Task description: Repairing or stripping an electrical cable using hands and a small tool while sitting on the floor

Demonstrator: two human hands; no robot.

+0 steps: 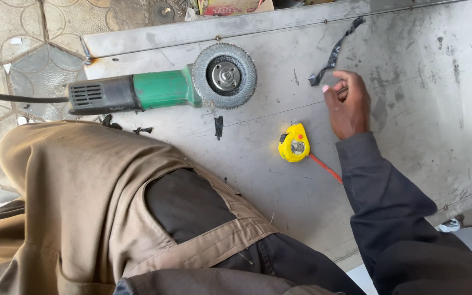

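Right hand (348, 106) curled, pinching a thin marker-like stick on the steel sheet (411, 109). Yellow tape measure (294, 143) at its 8 o'clock, green angle grinder (165, 87) parked at 9. Left hand unseen.

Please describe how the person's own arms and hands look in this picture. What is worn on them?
Only one arm shows: the right hand is bare, with no glove, ring or watch visible. Its arm wears a long dark grey-blue sleeve of plain, creased fabric, ending in a simple cuff at the wrist. The left hand is not in view.
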